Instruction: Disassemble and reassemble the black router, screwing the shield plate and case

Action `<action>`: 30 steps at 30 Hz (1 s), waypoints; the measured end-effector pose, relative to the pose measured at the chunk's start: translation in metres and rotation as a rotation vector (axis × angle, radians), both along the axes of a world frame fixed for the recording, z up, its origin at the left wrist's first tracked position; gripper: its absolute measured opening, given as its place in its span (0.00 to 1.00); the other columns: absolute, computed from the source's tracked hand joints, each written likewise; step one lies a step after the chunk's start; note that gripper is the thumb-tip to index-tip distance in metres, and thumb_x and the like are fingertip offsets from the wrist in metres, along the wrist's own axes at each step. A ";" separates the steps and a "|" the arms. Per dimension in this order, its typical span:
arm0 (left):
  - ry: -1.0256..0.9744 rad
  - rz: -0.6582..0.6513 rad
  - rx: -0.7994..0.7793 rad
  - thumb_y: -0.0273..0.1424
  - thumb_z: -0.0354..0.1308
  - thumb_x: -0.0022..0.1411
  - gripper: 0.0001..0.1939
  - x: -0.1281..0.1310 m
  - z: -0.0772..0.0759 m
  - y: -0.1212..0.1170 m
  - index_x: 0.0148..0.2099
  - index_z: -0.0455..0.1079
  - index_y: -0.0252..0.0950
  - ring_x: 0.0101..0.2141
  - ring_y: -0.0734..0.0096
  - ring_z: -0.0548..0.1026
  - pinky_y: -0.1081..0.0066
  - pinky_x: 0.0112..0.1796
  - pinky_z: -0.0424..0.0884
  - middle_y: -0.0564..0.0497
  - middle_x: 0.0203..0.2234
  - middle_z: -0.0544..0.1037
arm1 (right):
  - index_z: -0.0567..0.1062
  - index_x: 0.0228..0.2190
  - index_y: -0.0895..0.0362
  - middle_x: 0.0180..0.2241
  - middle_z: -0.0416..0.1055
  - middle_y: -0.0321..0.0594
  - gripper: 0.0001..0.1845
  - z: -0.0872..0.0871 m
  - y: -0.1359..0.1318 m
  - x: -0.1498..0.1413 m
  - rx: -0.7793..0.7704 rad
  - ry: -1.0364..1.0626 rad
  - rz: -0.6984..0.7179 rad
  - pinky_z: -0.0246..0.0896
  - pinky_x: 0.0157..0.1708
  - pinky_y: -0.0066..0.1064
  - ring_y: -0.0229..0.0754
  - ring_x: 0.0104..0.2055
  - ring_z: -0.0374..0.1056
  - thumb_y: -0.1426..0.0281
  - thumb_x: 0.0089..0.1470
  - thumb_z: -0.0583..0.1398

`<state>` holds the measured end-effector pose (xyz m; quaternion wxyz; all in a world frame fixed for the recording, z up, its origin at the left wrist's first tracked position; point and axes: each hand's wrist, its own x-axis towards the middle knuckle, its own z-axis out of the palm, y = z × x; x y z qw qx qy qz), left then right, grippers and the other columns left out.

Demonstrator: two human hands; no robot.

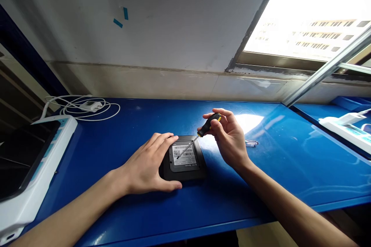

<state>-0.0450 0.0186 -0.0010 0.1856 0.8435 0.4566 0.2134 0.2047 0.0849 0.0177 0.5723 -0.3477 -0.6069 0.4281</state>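
Note:
A black, square-shaped electronic device lies on the blue table, with a white label of barcodes and a QR code facing up. My left hand grips it from the left, fingers along the far edge and thumb by the near edge. In my right hand is a screwdriver with a black and yellow handle, held between thumb and fingers. Its thin shaft slants down to the left across the label. The tip appears over the label's left part; whether it touches I cannot tell.
Small clear or metallic pieces lie right of my right hand. At left, a white power strip carries a dark-screened phone, with a coiled white cable behind. Another white strip and a blue tray are at right.

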 end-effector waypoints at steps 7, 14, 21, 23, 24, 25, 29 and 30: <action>0.008 0.001 -0.018 0.53 0.72 0.50 0.51 0.000 0.003 0.000 0.69 0.56 0.42 0.64 0.42 0.62 0.44 0.61 0.68 0.41 0.67 0.64 | 0.69 0.46 0.49 0.42 0.75 0.35 0.15 0.003 -0.009 -0.008 0.006 -0.008 0.028 0.81 0.33 0.36 0.37 0.30 0.79 0.59 0.61 0.65; 0.021 0.004 -0.027 0.53 0.72 0.50 0.51 0.002 0.004 0.000 0.69 0.56 0.41 0.64 0.42 0.62 0.44 0.61 0.68 0.40 0.66 0.63 | 0.72 0.47 0.49 0.44 0.78 0.37 0.15 0.001 -0.012 -0.010 -0.014 -0.005 0.049 0.82 0.36 0.39 0.39 0.32 0.80 0.60 0.61 0.65; 0.035 0.000 -0.024 0.53 0.72 0.50 0.52 0.001 0.003 0.000 0.69 0.55 0.41 0.64 0.42 0.61 0.44 0.61 0.68 0.40 0.67 0.63 | 0.77 0.52 0.47 0.37 0.78 0.36 0.16 0.000 -0.013 -0.004 -0.001 -0.038 0.020 0.80 0.39 0.37 0.39 0.34 0.79 0.60 0.65 0.62; 0.044 -0.002 -0.030 0.54 0.71 0.50 0.52 0.001 0.004 0.000 0.70 0.54 0.41 0.64 0.42 0.61 0.44 0.61 0.68 0.40 0.67 0.63 | 0.78 0.52 0.46 0.32 0.75 0.32 0.15 0.000 -0.013 -0.003 0.020 -0.077 -0.012 0.78 0.36 0.34 0.36 0.30 0.75 0.60 0.64 0.62; 0.049 -0.002 -0.034 0.54 0.71 0.50 0.52 0.001 0.004 0.000 0.70 0.54 0.41 0.64 0.42 0.61 0.44 0.61 0.68 0.40 0.67 0.63 | 0.77 0.53 0.45 0.33 0.75 0.32 0.16 -0.001 -0.013 -0.003 0.019 -0.076 -0.001 0.78 0.36 0.34 0.36 0.31 0.75 0.60 0.65 0.61; 0.054 -0.001 -0.037 0.55 0.71 0.51 0.52 0.001 0.004 0.000 0.70 0.54 0.41 0.64 0.43 0.61 0.44 0.61 0.68 0.40 0.67 0.63 | 0.77 0.54 0.44 0.36 0.76 0.34 0.17 -0.001 -0.013 -0.003 0.011 -0.062 0.028 0.78 0.38 0.35 0.37 0.34 0.76 0.59 0.65 0.60; 0.067 -0.006 -0.041 0.55 0.71 0.50 0.53 0.001 0.005 0.001 0.70 0.54 0.41 0.64 0.43 0.61 0.45 0.61 0.68 0.40 0.67 0.62 | 0.74 0.58 0.43 0.51 0.75 0.39 0.20 0.000 -0.012 -0.001 -0.031 -0.013 0.126 0.79 0.45 0.42 0.43 0.44 0.79 0.60 0.66 0.59; 0.069 -0.006 -0.040 0.55 0.71 0.50 0.53 0.001 0.005 0.001 0.70 0.54 0.41 0.64 0.43 0.61 0.45 0.61 0.68 0.40 0.67 0.62 | 0.74 0.58 0.44 0.49 0.76 0.39 0.20 0.000 -0.011 -0.002 -0.035 -0.028 0.112 0.79 0.44 0.42 0.42 0.42 0.79 0.60 0.65 0.60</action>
